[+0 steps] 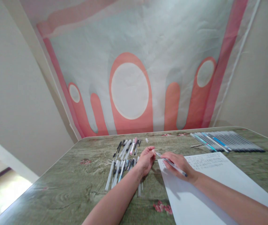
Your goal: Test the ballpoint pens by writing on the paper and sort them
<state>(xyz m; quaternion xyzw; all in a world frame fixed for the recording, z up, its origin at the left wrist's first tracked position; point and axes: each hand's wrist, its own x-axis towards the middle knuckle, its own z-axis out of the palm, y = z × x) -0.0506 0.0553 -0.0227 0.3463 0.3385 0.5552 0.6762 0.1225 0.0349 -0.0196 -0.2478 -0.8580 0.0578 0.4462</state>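
My right hand (pixel 179 165) is closed around a clear-barrelled pen (pixel 177 169) with a dark end, held at a slant over the top left of a white sheet of paper (pixel 209 190). The pen's front end points left and reaches the fingertips of my left hand (pixel 147 161). Those fingers are pinched together; what is between them is too small to make out. Left of my left hand lie loose pens (pixel 122 170) in a row, some clear and some dark. Behind them is another loose group of pens and pen parts (pixel 126 148), one of them pink.
Several grey-clear and blue pens (pixel 232 142) lie side by side at the back right of the wood-patterned table (pixel 77 184). Handwriting covers the top of the paper. A small white piece (pixel 147 140) lies near the far edge. A patterned hanging (pixel 131 37) covers the wall behind.
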